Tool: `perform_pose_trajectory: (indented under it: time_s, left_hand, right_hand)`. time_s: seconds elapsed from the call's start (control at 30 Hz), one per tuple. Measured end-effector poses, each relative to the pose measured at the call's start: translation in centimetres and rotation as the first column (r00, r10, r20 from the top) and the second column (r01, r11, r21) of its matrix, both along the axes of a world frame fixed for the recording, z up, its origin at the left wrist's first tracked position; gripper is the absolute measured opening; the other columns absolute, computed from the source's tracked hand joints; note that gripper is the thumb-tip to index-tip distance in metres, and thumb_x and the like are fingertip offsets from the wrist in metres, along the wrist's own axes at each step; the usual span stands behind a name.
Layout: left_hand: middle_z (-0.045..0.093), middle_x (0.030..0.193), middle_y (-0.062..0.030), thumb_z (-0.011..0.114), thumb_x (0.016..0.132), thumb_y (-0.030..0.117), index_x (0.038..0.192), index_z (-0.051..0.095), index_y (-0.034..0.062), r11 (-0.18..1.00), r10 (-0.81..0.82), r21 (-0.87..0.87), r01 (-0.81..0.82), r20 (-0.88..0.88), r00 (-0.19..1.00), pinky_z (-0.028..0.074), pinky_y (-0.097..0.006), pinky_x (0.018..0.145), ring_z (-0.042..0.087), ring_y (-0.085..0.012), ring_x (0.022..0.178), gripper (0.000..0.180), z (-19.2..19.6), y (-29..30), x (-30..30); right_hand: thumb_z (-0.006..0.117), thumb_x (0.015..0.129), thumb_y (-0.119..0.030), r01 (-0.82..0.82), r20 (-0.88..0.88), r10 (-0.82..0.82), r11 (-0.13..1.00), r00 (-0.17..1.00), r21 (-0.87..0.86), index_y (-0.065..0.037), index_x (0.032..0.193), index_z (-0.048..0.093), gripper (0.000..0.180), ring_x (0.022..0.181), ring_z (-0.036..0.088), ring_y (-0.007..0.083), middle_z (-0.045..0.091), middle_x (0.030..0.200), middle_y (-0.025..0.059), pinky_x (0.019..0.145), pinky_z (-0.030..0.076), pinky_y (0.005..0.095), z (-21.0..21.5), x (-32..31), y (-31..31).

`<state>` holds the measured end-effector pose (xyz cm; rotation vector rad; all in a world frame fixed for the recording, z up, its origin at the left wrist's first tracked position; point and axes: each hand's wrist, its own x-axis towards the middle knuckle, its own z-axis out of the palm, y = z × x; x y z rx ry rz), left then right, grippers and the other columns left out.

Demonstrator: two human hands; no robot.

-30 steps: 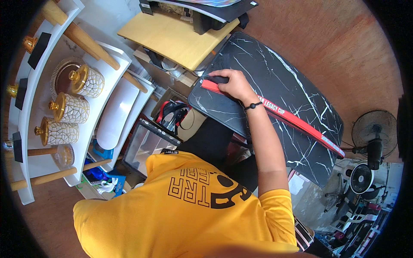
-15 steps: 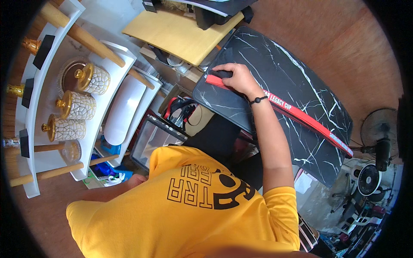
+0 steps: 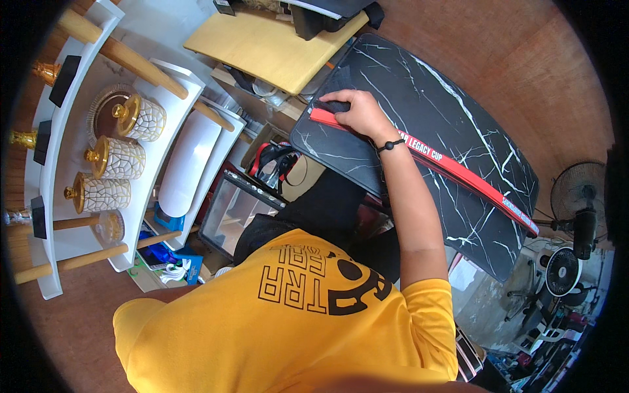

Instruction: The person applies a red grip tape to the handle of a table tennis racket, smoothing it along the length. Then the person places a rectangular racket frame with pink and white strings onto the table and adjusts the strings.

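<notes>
On a black marble-patterned tabletop (image 3: 452, 121) lies a long red lanyard strap (image 3: 458, 171) with pale lettering, stretched lengthwise from the near left corner to the far right end. My right hand (image 3: 363, 114), with a black beaded bracelet at the wrist, is at the strap's left end. Its fingers curl over a dark rounded thing (image 3: 335, 106) whose kind I cannot make out. The thumb rests against the red strap. My left hand is out of sight; that arm disappears behind my yellow shirt (image 3: 275, 327).
At left, a white shelf (image 3: 147, 196) with wooden poles carries several gold-lidded jars (image 3: 121, 157). A yellow board (image 3: 275, 46) stands beyond the table's left end. Below it are a clear-sided box (image 3: 236, 209) and red-and-black straps (image 3: 272, 164). Fans (image 3: 563, 272) stand at right.
My left hand, seen beside the shelf before, has gone out of view. My torso has shifted slightly right. The right hand stays at the strap's left end, moved only slightly.
</notes>
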<state>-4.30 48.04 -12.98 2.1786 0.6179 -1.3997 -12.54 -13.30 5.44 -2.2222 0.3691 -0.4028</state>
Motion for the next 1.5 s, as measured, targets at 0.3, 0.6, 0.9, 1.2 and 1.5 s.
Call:
perform_pose_trajectory:
  time_s: [0.3,0.6,0.9,1.2,1.5]
  left_hand:
    - [0.067,0.094,-0.0109,0.051,0.099,0.028,0.103,0.061,0.0028,1.0,0.003,-0.01,-0.003,-0.005,1.0,0.052,-0.036,0.076,0.065,-0.0204,0.088,0.027,0.4,-0.3,0.1]
    - [0.067,0.093,-0.011,0.049,0.099,0.028,0.102,0.062,0.0031,1.0,0.0,0.017,0.0,-0.017,1.0,0.052,-0.037,0.075,0.065,-0.0206,0.087,0.028,1.6,1.5,-0.6]
    - [0.068,0.092,-0.011,0.048,0.1,0.029,0.1,0.062,0.0034,0.998,0.029,0.05,-0.028,-0.031,0.999,0.053,-0.037,0.074,0.066,-0.0208,0.085,0.029,2.7,2.8,-1.0]
    - [0.068,0.091,-0.011,0.047,0.1,0.029,0.099,0.063,0.0036,0.998,0.035,0.058,-0.033,-0.036,0.999,0.053,-0.037,0.073,0.066,-0.0211,0.084,0.03,3.3,3.5,-0.7]
    - [0.068,0.09,-0.011,0.045,0.1,0.029,0.098,0.063,0.0039,0.998,0.023,0.066,-0.02,-0.046,0.999,0.053,-0.038,0.072,0.066,-0.0213,0.082,0.031,3.3,4.4,-0.2]
  right_hand:
    - [0.069,0.068,-0.005,-0.013,-0.015,0.013,1.0,1.0,-0.001,-0.014,0.112,0.074,0.045,0.088,0.068,0.0342,0.071,0.097,0.0206,0.082,0.053,0.0376,-0.1,0.2,-0.4]
    - [0.069,0.071,-0.003,-0.036,-0.08,0.039,0.999,0.996,0.036,-0.016,0.117,0.073,0.048,0.095,0.069,0.0284,0.072,0.104,0.0163,0.088,0.053,0.0343,-0.2,0.2,-0.7]
    - [0.071,0.07,-0.007,-0.004,-0.084,0.007,0.999,0.996,0.036,-0.02,0.115,0.074,0.048,0.087,0.069,0.033,0.071,0.096,0.0202,0.082,0.054,0.0371,-0.5,0.4,-0.8]
    - [0.071,0.07,-0.005,-0.021,-0.037,0.021,1.0,0.999,-0.007,-0.019,0.115,0.074,0.047,0.091,0.069,0.0327,0.072,0.1,0.0192,0.085,0.055,0.0365,-0.8,0.4,-0.7]
    - [0.072,0.072,-0.006,-0.018,-0.059,0.018,1.0,0.998,0.004,-0.02,0.116,0.074,0.046,0.089,0.069,0.0322,0.072,0.101,0.0186,0.085,0.055,0.0366,-1.0,0.3,-0.5]
